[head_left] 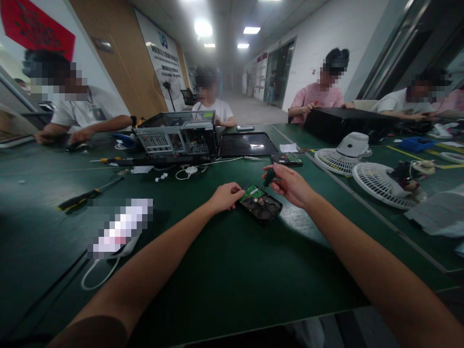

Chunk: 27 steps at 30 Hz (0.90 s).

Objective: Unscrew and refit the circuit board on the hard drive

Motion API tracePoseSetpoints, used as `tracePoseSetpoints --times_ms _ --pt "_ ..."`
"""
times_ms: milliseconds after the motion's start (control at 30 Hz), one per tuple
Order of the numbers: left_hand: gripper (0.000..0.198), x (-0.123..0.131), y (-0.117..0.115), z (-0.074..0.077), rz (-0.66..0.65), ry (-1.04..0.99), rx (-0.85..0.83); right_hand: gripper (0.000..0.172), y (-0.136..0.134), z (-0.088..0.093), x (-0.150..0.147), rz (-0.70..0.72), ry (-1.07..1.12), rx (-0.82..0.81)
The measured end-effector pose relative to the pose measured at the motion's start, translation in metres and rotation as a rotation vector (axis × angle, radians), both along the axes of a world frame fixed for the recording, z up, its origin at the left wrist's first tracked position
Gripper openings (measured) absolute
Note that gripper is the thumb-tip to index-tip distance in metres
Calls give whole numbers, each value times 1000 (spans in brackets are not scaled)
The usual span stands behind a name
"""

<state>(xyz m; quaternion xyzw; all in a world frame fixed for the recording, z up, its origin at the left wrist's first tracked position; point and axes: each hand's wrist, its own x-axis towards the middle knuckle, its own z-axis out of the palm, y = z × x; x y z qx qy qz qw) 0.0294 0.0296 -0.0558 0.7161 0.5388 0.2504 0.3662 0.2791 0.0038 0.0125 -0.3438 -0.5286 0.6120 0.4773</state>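
Observation:
A hard drive (266, 209) lies on the green table with its underside up, a green circuit board showing at the far end. My left hand (227, 197) pinches the drive's far left edge between thumb and fingers. Over the drive's right side, my right hand (292, 184) grips a short dark green screwdriver (268, 177) by its handle. The tool is held nearly upright and slightly tilted; I cannot make out its tip or whether it touches the drive.
An open computer case (176, 137) stands beyond my hands, beside a black panel (248, 144). Another hard drive (287, 159) lies behind my right hand. A long screwdriver (81, 197) and a phone (121, 229) with cable are left; fan parts (380, 183) are right. Several people sit around.

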Motion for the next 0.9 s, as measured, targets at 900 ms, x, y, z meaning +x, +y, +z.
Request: tracePoseSetpoints --times_ms 900 --pt "30 1 -2 2 2 -2 -16 30 1 0 4 34 -147 19"
